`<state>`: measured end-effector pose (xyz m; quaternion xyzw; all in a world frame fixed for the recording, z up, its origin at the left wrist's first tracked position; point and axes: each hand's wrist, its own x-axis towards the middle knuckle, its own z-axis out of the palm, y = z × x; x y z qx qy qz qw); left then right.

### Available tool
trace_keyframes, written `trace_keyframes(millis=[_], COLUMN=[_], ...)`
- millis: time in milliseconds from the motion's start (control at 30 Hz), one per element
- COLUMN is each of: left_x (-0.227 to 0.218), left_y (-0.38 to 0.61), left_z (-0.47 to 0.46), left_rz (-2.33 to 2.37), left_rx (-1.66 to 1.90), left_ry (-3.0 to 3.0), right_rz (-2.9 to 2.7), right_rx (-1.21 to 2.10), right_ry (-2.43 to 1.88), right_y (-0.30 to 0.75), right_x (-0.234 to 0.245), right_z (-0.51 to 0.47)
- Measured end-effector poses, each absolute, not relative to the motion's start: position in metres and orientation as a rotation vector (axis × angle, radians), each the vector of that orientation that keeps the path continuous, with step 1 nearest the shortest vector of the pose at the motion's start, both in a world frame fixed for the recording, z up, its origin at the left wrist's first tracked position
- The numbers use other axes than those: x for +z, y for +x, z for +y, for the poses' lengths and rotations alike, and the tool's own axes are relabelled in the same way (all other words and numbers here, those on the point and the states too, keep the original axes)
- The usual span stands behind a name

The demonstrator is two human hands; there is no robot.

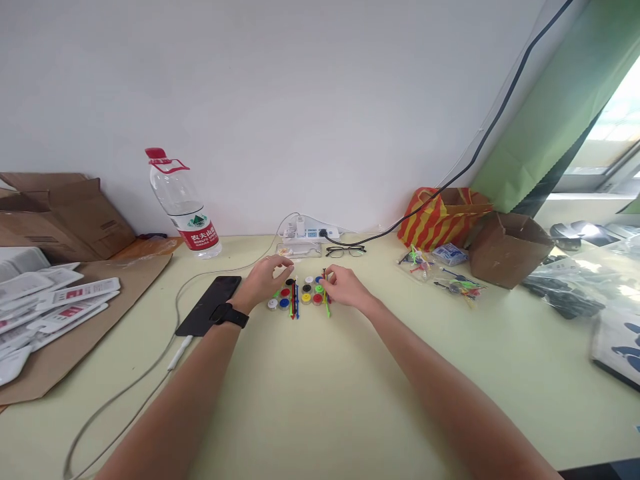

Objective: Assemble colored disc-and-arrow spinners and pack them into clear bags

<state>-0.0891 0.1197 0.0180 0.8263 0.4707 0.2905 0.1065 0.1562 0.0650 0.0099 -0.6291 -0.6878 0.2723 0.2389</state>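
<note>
Several small coloured round pieces (301,295) lie in a cluster on the pale table, with thin coloured sticks (295,303) laid among them. My left hand (263,280), a black watch on its wrist, hovers over the left side of the cluster with its fingers curled together; whether they pinch anything I cannot make out. My right hand (344,287) rests at the right side of the cluster, fingers pinched on a thin stick (326,303) that points toward me.
A black phone (209,305) with a white cable lies left of my left hand. Behind the cluster sit a power strip (310,233) and glasses (345,251). A water bottle (183,203), cardboard boxes and white packets stand left. Bags of sticks (453,280), a brown box and a striped bag lie right.
</note>
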Motion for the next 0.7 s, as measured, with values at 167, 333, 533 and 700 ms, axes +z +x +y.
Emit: trace_keyframes(millis=[167, 333, 533, 700], left_x=[0.032, 0.016, -0.003, -0.001], left_y=[-0.088, -0.083, -0.079, -0.080], left_z=[0.106, 0.072, 0.059, 0.071], left_rz=[1.384, 1.296, 1.218, 1.190], left_rx=[0.729, 0.613, 0.435, 0.399], left_ry=[2.433, 2.629, 2.759, 2.773], right_rz=[-1.917, -2.084, -2.168, -2.133], right_rx=[0.702, 0.545, 0.466, 0.474], right_ry=[-1.687, -1.546, -1.430, -1.428], right_y=[0.162, 0.171, 0.173, 0.171], right_x=[0.014, 0.004, -0.022, -0.026], right_z=[0.063, 0.053, 0.037, 0.036])
